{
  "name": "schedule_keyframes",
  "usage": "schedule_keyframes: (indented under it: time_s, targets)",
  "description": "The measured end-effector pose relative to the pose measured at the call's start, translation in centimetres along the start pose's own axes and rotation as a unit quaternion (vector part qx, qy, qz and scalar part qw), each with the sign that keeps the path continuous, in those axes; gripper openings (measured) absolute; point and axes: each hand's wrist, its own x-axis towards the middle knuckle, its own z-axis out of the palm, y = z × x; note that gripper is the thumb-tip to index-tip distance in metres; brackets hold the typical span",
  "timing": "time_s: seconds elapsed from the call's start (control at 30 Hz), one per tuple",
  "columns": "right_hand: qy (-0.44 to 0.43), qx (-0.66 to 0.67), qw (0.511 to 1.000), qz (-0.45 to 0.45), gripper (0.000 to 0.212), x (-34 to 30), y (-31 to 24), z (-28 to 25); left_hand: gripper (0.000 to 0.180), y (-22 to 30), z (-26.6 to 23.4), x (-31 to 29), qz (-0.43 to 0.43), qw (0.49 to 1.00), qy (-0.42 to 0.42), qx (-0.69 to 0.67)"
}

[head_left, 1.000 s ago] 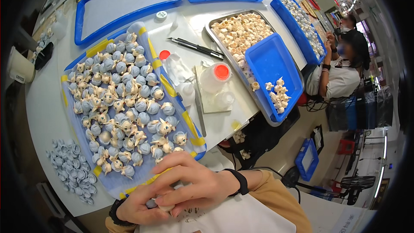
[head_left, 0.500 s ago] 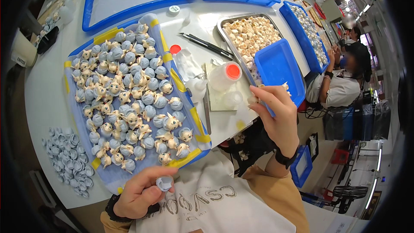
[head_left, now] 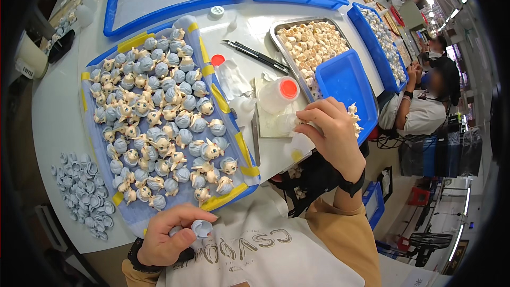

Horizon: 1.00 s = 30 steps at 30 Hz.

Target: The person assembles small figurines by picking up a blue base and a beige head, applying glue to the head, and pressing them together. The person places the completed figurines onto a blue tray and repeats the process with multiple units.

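Note:
Low in front of my lap, my left hand (head_left: pixel 169 235) is closed around a small hollow grey-blue doll-hair shell (head_left: pixel 201 228), its open side up. My right hand (head_left: pixel 332 133) is closed in a pinch beside a small translucent container (head_left: pixel 287 123); whatever sits between the fingertips is too small to make out. Behind that container stands a translucent bottle (head_left: pixel 272 97) with a red top. A blue tray (head_left: pixel 247 195) lined with cloth and edged with yellow tape holds many doll heads (head_left: pixel 159 122) with grey-blue hair and pointed ears.
Loose hair shells (head_left: pixel 85 194) lie in a heap at the left. A metal tray (head_left: pixel 274 40) of cream face pieces stands right of two black pens (head_left: pixel 256 56), with a blue bin (head_left: pixel 345 77) on it. A white squeeze bottle (head_left: pixel 243 110) is nearby. People (head_left: pixel 425 109) sit at the right.
My right hand has moved left and slightly up, bringing its pinched fingertips to the small translucent container. My left hand still holds the shell, nearly in place.

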Motion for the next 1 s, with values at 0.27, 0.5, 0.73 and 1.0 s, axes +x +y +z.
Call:
schedule_keyframes:
  time_s: [0.27,0.5,0.73,1.0]
  targets:
    - [0.097,0.060,0.993,0.029,0.022,-1.3,0.5,1.9,0.035,0.2,0.2,0.2,0.000,1.000,0.015,0.015]
    - [0.167,0.106,0.977,0.073,0.026,-2.6,0.6,3.6,0.035,0.0,0.6,0.4,0.011,0.999,0.029,-0.013]
    - [0.207,0.136,0.965,0.084,0.027,-3.1,0.4,3.9,0.032,-0.1,0.6,0.3,0.022,0.997,0.071,0.020]
    - [0.148,0.351,0.921,-0.079,0.035,-2.4,-8.0,1.3,0.034,-0.1,1.0,1.2,0.020,0.998,0.058,-0.025]
